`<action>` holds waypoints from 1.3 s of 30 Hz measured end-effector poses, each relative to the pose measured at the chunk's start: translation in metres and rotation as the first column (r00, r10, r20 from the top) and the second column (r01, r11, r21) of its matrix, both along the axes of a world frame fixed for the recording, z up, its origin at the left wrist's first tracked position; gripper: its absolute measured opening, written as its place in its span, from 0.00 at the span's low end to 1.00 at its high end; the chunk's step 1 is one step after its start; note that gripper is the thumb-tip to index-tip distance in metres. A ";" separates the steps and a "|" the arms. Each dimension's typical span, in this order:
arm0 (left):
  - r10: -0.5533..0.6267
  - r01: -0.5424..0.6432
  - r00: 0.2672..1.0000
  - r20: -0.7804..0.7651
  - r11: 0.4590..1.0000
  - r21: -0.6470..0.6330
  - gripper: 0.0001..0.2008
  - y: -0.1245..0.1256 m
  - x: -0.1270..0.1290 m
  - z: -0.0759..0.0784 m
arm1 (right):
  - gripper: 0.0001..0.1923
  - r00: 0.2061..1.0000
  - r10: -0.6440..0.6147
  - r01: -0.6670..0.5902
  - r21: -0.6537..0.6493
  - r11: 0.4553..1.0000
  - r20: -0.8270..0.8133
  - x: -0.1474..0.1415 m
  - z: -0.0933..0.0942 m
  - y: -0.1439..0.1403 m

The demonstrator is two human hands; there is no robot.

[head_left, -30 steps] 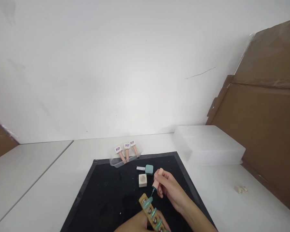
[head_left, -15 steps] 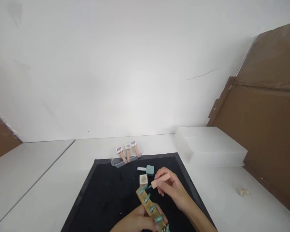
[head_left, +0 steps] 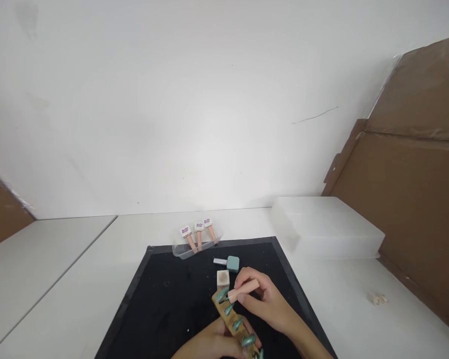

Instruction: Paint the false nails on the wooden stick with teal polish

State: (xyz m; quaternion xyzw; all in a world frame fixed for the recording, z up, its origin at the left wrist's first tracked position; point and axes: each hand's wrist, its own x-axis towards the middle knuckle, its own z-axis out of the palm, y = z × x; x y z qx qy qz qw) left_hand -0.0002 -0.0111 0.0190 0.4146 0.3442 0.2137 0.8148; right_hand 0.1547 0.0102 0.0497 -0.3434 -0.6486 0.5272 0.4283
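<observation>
Since half a second ago the right hand [head_left: 264, 299] has swung its pink brush handle [head_left: 243, 289] flatter, bringing the tip against the end nail tip [head_left: 221, 295] on the wooden holder strip [head_left: 232, 319]. Every nail tip in view already looks teal, so the coating seems far along, though the strip's lower end runs out of frame. Over the black mat [head_left: 160, 309], the left hand [head_left: 213, 344] is curled around the strip, and the right pinches the handle near the beige block [head_left: 222, 279] and teal bottle [head_left: 232, 263].

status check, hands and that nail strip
Left hand grips strip. Right hand holds brush at top green nail. Nothing blocking.
</observation>
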 end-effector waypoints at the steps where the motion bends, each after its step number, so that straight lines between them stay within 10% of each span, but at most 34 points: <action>1: -0.004 0.004 1.000 0.000 1.000 0.002 0.13 0.000 0.000 -0.001 | 0.03 1.000 -0.002 0.002 -0.001 1.000 0.004 0.000 0.000 0.000; 39: -0.009 0.010 0.999 -0.043 1.000 0.006 0.12 0.000 0.000 0.004 | 0.02 0.994 0.004 -0.011 -0.063 0.998 -0.112 0.008 -0.012 0.011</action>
